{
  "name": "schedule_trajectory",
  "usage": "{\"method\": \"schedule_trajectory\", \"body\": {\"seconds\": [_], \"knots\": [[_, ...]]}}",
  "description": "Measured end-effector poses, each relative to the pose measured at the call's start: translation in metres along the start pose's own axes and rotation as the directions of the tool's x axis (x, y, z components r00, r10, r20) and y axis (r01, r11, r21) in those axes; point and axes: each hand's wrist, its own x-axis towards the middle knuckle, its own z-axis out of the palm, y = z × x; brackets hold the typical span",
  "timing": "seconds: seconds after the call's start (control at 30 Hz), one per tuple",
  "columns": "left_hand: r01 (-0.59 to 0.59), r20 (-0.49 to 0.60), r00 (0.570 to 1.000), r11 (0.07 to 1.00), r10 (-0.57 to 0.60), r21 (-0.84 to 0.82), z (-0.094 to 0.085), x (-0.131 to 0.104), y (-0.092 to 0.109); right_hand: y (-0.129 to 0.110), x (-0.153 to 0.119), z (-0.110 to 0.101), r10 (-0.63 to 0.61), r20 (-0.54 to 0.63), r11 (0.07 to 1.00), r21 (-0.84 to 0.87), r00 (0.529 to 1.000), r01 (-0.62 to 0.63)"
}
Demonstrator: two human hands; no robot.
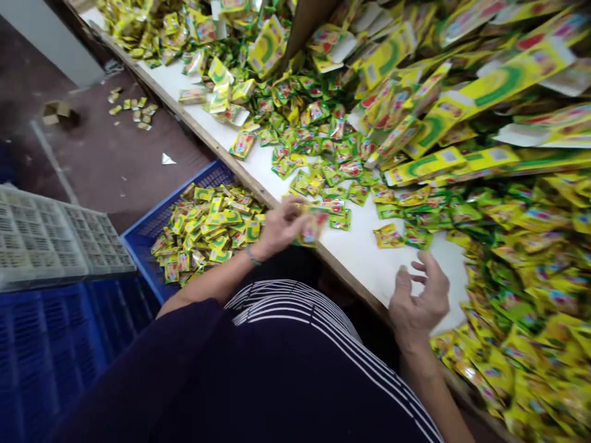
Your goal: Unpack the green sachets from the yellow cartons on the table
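My left hand (280,229) is closed on a small yellow box (314,225), blurred by motion, at the table's front edge. Just beyond it lie several small green and yellow sachets (340,218). My right hand (420,298) hovers near the white tabletop (360,258), thumb and fingers apart with nothing between them. Nearest to it are a yellow sachet (388,236) and a green sachet (418,236). Below and left of my left hand, a blue crate (143,224) holds a heap of small filled yellow boxes (217,224).
Long flat yellow cartons (498,83) are piled at the back right, above heaped sachets (530,295). A brown upright board (307,27) divides the table at the back. Stacked crates (50,237) stand on the left. Several small boxes (138,111) lie scattered on the floor.
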Motion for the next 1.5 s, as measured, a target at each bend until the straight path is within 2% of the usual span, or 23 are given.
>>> {"method": "schedule_trajectory", "body": {"seconds": [0.07,0.1,0.17,0.2,0.27,0.33,0.37,0.43,0.47,0.53,0.6,0.67,0.77,0.87,0.97,1.07,1.17,1.23,1.3,1.33,1.37,1.43,1.5], "knots": [[0.194,-0.206,0.968,0.946,-0.142,0.260,-0.069,-0.006,-0.015,0.005,-0.008,-0.005,0.012,-0.009,0.999,-0.043,1.000,-0.012],[0.339,-0.314,0.923,0.855,-0.221,0.392,-0.100,-0.010,-0.024,0.007,-0.012,-0.007,0.029,-0.010,0.997,-0.068,1.000,-0.029],[0.540,-0.457,0.838,0.571,-0.297,0.619,-0.143,-0.017,-0.046,0.010,-0.017,-0.009,0.069,0.002,0.991,-0.113,0.998,-0.068],[0.563,-0.469,0.827,0.438,-0.311,0.701,-0.154,-0.019,-0.058,0.012,-0.019,-0.009,0.084,0.017,0.987,-0.136,0.996,-0.081],[0.483,-0.382,0.857,0.283,-0.345,0.829,-0.150,-0.021,-0.083,0.015,-0.022,-0.006,0.083,0.061,0.980,-0.187,0.995,-0.070],[0.286,-0.166,0.907,0.279,-0.387,0.917,-0.126,-0.017,-0.110,0.020,-0.024,-0.002,0.049,0.116,0.970,-0.244,0.992,-0.020],[0.172,-0.037,0.914,0.302,-0.405,0.938,-0.112,-0.013,-0.124,0.022,-0.025,0.000,0.023,0.137,0.963,-0.270,0.990,0.015],[0.021,0.150,0.871,0.340,-0.469,0.940,-0.088,-0.005,-0.149,0.026,-0.027,0.003,-0.033,0.163,0.945,-0.316,0.986,0.084],[0.002,0.185,0.841,0.345,-0.508,0.938,-0.083,-0.002,-0.160,0.027,-0.028,0.004,-0.056,0.170,0.936,-0.334,0.984,0.111],[0.044,0.160,0.806,0.328,-0.570,0.944,-0.086,0.000,-0.180,0.027,-0.029,0.004,-0.077,0.184,0.921,-0.362,0.980,0.140],[0.136,0.068,0.804,0.295,-0.590,0.946,-0.107,-0.004,-0.195,0.024,-0.030,0.003,-0.065,0.205,0.913,-0.382,0.977,0.141],[0.222,-0.021,0.805,0.268,-0.594,0.937,-0.138,-0.014,-0.206,0.021,-0.030,0.003,-0.040,0.211,0.907,-0.403,0.977,0.124],[0.293,-0.097,0.777,0.220,-0.622,0.930,-0.189,-0.039,-0.216,0.021,-0.029,0.004,-0.020,0.208,0.902,-0.419,0.978,0.108],[0.274,-0.093,0.782,0.206,-0.617,0.939,-0.232,-0.077,-0.222,0.021,-0.028,0.005,-0.025,0.217,0.904,-0.411,0.976,0.115],[0.287,-0.113,0.787,0.198,-0.606,0.937,-0.265,-0.123,-0.224,0.018,-0.028,0.005,-0.012,0.209,0.909,-0.406,0.978,0.098],[0.387,-0.225,0.738,0.125,-0.637,0.914,-0.286,-0.164,-0.219,0.012,-0.026,0.004,0.024,0.209,0.910,-0.409,0.978,0.065],[0.550,-0.436,0.692,0.029,-0.575,0.835,-0.283,-0.184,-0.206,0.010,-0.026,0.003,0.042,0.219,0.910,-0.412,0.975,0.053],[0.592,-0.500,0.708,0.033,-0.499,0.805,-0.259,-0.180,-0.198,0.011,-0.026,0.002,0.042,0.227,0.911,-0.409,0.973,0.056],[0.483,-0.364,0.795,0.142,-0.486,0.864,-0.221,-0.161,-0.194,0.013,-0.027,0.002,0.041,0.227,0.912,-0.407,0.973,0.057],[0.374,-0.226,0.843,0.230,-0.489,0.898,-0.199,-0.149,-0.194,0.013,-0.027,0.002,0.039,0.224,0.912,-0.407,0.974,0.057],[0.253,-0.066,0.868,0.326,-0.492,0.911,-0.177,-0.135,-0.197,0.013,-0.027,0.002,0.036,0.223,0.912,-0.405,0.974,0.059],[0.100,0.164,0.851,0.461,-0.499,0.882,-0.140,-0.109,-0.205,0.010,-0.026,0.002,0.033,0.231,0.914,-0.401,0.972,0.064],[0.068,0.234,0.824,0.499,-0.516,0.864,-0.120,-0.087,-0.216,0.006,-0.026,0.001,0.034,0.246,0.917,-0.393,0.969,0.068]]}}
